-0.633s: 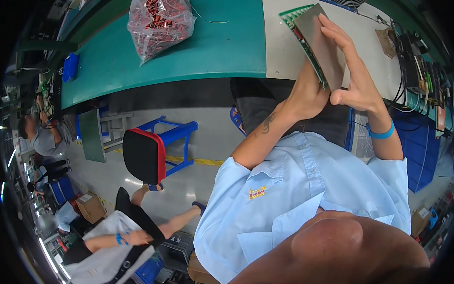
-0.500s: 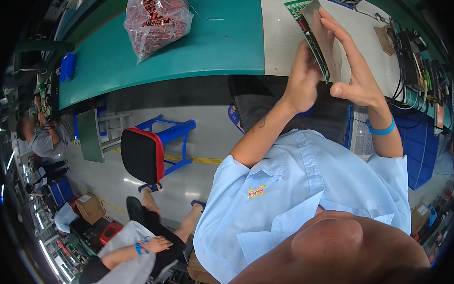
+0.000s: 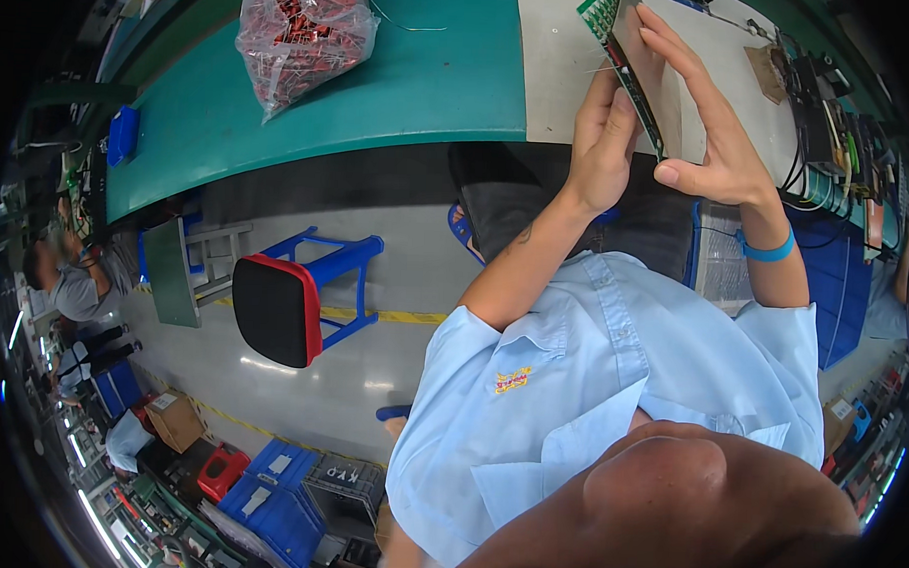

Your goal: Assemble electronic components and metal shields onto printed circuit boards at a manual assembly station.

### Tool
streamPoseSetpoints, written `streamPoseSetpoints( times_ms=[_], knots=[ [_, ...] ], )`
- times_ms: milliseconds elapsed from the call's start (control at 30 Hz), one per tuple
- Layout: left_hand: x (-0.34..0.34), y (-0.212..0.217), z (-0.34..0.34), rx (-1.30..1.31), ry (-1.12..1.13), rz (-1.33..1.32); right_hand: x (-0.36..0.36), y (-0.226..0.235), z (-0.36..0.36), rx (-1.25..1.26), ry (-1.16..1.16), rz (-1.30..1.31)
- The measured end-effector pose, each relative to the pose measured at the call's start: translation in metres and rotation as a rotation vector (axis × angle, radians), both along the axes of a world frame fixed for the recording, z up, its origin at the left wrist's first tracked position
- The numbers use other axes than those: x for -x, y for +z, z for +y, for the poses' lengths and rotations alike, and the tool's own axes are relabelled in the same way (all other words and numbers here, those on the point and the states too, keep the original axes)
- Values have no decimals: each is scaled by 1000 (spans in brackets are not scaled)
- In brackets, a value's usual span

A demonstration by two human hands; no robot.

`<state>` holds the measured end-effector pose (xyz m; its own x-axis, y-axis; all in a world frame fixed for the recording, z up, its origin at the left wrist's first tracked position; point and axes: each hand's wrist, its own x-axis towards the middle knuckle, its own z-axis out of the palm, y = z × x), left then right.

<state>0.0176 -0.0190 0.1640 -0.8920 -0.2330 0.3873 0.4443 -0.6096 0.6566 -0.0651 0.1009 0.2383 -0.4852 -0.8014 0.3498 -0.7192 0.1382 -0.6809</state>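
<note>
A green circuit board (image 3: 600,19) stands tilted on edge between my hands, with a flat brownish-grey sheet (image 3: 654,76) over its right side. My right hand (image 3: 715,143) grips this stack, fingers over the far edge and thumb at the near lower corner. On the component side, close to the board, is my left hand (image 3: 601,149), its thumb and fingers drawn together. Thin pale wires show by its fingertips, but what it holds is too small to make out. Left of the hands, a clear plastic bag (image 3: 308,49) of red wire-leaded components lies on the green bench mat (image 3: 451,94).
A pale mat (image 3: 551,87) covers the bench under my hands. Cables and tools (image 3: 841,117) crowd its right end. A blue stool with a black-and-red seat (image 3: 273,313) stands on the floor at left. Blue crates (image 3: 276,508) sit at lower left; another person (image 3: 80,271) works far left.
A person at lower left has moved mostly out of view, uncovering the crates. My left thumb now shows beside the board, and the hand has shifted slightly along it. The right hand keeps its grip.
</note>
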Motion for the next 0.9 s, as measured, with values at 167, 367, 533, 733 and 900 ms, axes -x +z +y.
streamPoseSetpoints(
  times_ms=[167,367,533,733,900],
  knots=[
    [3,2,3,-67,26,-24,7,-6,4,61,36,-19],
    [7,-6,2,-17,34,6,18,-11,8,57,165,-121],
    [18,-11,10,-3,176,43,20,-12,8,70,233,-178],
    [16,-10,4,-68,121,60,20,-7,2,68,222,-156],
    [7,3,-8,-114,27,3,36,-48,79,-142,-17,-198]
  ],
)
